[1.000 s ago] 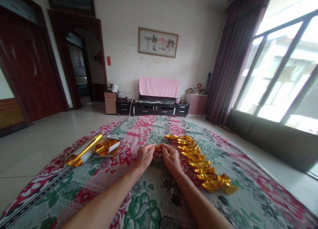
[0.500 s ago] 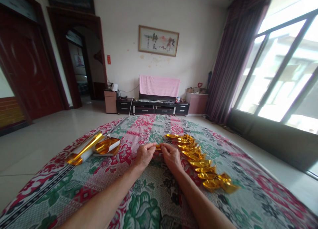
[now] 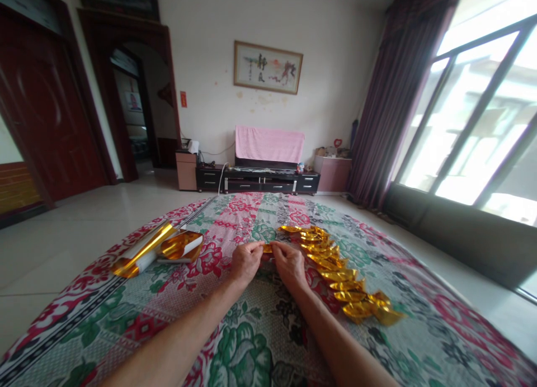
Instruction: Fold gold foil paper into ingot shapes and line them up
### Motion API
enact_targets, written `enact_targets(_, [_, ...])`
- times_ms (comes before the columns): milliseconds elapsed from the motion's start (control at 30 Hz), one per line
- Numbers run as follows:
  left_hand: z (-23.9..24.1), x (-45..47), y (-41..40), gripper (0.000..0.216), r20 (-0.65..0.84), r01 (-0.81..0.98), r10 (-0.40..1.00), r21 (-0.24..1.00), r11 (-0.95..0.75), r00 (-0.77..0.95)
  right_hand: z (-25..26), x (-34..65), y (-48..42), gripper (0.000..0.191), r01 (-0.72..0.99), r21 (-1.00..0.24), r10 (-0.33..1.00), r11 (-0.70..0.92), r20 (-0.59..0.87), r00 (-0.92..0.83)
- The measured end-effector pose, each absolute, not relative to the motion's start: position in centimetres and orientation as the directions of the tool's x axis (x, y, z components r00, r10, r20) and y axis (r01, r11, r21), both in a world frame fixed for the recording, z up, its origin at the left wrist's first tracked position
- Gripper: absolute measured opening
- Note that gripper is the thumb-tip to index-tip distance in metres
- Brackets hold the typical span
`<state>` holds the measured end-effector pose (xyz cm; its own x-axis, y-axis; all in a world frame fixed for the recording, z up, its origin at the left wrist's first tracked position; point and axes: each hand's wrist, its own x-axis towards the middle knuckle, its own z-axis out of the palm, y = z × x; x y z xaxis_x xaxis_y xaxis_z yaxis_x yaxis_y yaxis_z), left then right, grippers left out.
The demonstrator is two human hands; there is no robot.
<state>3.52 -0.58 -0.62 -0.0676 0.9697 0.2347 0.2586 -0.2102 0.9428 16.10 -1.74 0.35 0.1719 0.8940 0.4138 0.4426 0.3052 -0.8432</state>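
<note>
A small piece of folded gold foil paper spans the gap between my hands. My left hand is closed, pinching its left end between thumb and fingers. The right end is pinched by my right hand, also closed. Most of the foil's ends are hidden behind the fingertips. Beside my right hand, several folded gold foil ingots lie in a slanting row running towards me. Left of my left hand sit a loosely rolled gold foil sheet and a stack of gold foil paper with a curled top sheet.
All of this lies on a round table's flowered cloth. Beyond it stand a low black cabinet and a pink cloth draped over a screen-like shape. A purple curtain and windows are to the right, a dark red door to the left.
The foil between my hands shows slightly more of its face. My hands have hardly moved, and the other things lie as before.
</note>
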Motion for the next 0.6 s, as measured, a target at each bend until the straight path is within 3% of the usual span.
enact_targets(300, [-0.36, 3.78, -0.76, 0.030, 0.322, 0.404, 0.939, 0.880, -0.251, -0.120, 0.82, 15.88, -2.26, 0.032, 0.503, -0.812, 0.882, 0.297, 0.435, 0.182])
enact_targets(600, [-0.69, 3.94, -0.69, 0.031, 0.334, 0.403, 0.935, 0.877, -0.263, -0.118, 0.95, 15.84, -2.33, 0.032, 0.515, -0.808, 0.881, 0.284, 0.433, 0.193])
